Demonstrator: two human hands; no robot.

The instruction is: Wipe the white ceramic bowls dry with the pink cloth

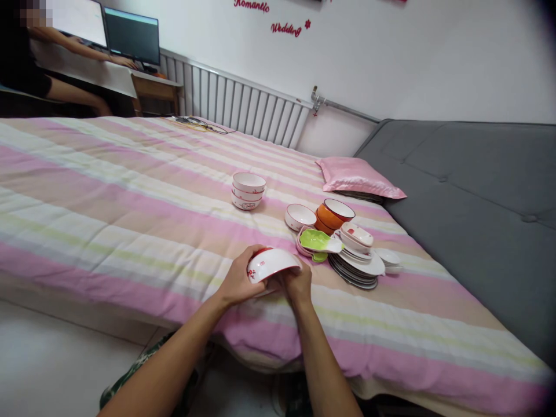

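Observation:
Tilted on its side above the bed's near edge is a white bowl (274,263) with red flower marks. My left hand (240,277) grips its left side, and my right hand (299,284) is closed on its right side, partly behind the rim. Farther off stands a stack of similar white bowls (248,192). To the right of my hands, a single white bowl (300,216) sits beside stacked orange bowls (332,217). In front of those lie green leaf-shaped dishes (316,240) and a pile of plates (354,272) with a small white dish (357,234) on top.
A striped bedspread (143,191) covers the bed under everything. A pink pillow (358,176) lies near the grey headboard (469,191). Cables (200,123) rest at the far edge, before a radiator (243,101). Another person (26,63) sits at a desk with monitors (132,35).

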